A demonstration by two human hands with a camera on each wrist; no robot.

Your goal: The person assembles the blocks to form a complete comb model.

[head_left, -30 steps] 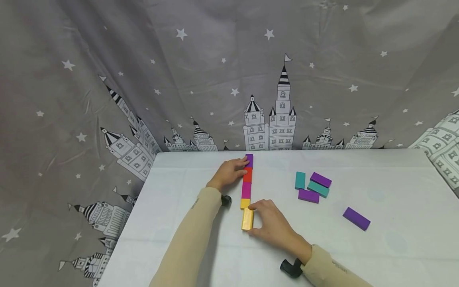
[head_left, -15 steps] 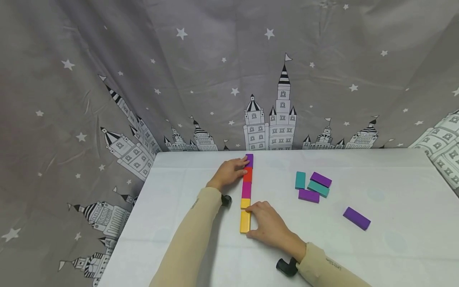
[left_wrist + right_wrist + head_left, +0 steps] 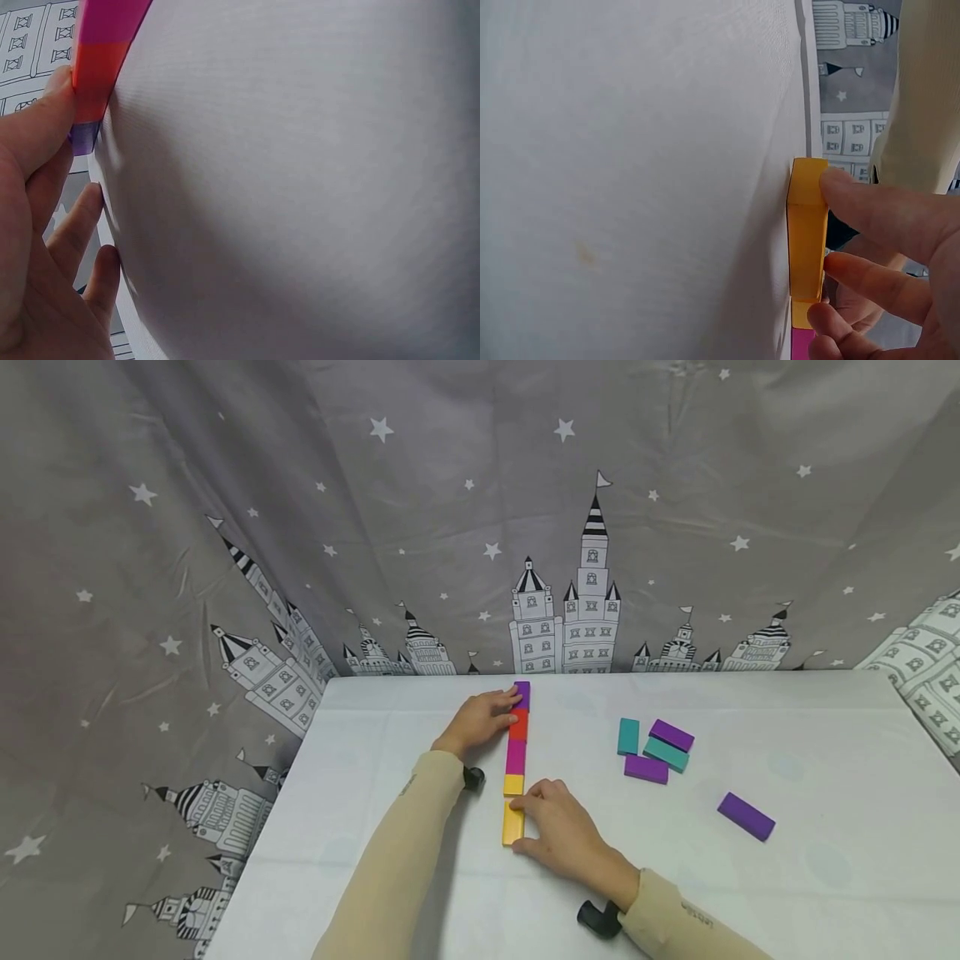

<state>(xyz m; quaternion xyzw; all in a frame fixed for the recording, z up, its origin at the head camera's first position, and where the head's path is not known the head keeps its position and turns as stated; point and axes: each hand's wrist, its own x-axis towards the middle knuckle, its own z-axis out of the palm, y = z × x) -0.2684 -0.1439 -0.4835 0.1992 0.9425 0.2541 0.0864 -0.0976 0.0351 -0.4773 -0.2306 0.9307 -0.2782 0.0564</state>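
Note:
A line of blocks runs down the white table: purple (image 3: 524,692), red (image 3: 520,732), magenta (image 3: 516,758), then a short yellow block (image 3: 513,786). Below it lies a longer yellow block (image 3: 512,828), a thin white gap between the two. My right hand (image 3: 567,832) pinches this longer block, thumb at its near end and index finger near its far end; the right wrist view shows the yellow block (image 3: 806,247) from the side. At the far end of the line, my left hand (image 3: 476,723) rests its fairly straight index finger on the purple block and its thumb on the red one.
Right of the line, a teal block (image 3: 628,737), a purple block (image 3: 671,736), another teal block (image 3: 666,755) and a purple block (image 3: 646,770) lie clustered. Another purple block (image 3: 746,817) lies farther right. A grey castle-print curtain (image 3: 480,510) hangs behind the table.
The longer yellow block has come slightly left and toward me, into line with the others. My right index finger has since shifted onto its top. My left hand has stayed in place.

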